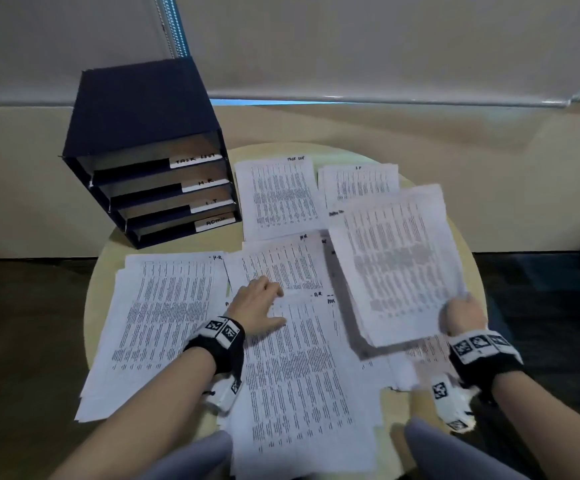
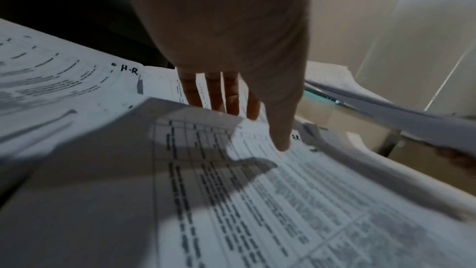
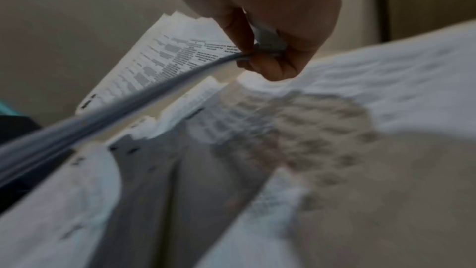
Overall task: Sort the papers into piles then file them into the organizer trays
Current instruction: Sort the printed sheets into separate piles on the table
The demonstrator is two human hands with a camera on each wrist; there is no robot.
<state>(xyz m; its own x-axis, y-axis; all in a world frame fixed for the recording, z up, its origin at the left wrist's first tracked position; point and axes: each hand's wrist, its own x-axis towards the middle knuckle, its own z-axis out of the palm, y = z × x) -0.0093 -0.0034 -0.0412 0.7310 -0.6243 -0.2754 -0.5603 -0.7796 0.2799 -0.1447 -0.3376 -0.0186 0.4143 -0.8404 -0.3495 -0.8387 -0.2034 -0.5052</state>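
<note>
Printed papers cover the round table [image 1: 468,258]. My right hand [image 1: 461,315] pinches the near right corner of a stack of sheets [image 1: 399,258], lifted above the table's right side; the right wrist view shows thumb and fingers clamped on the stack [image 3: 165,64]. My left hand [image 1: 262,304] lies flat with straight fingers [image 2: 216,97] on the H.R papers [image 1: 281,265] in the middle, thumb on the nearer sheet [image 2: 257,191]. A dark blue organizer [image 1: 150,150] with four labelled trays stands at the back left.
A Task List pile [image 1: 278,195] and an I.T pile [image 1: 361,183] lie at the back of the table. Another H.R pile [image 1: 164,320] lies at the left. A blind and wall stand behind. My knees [image 1: 454,455] show below the table's near edge.
</note>
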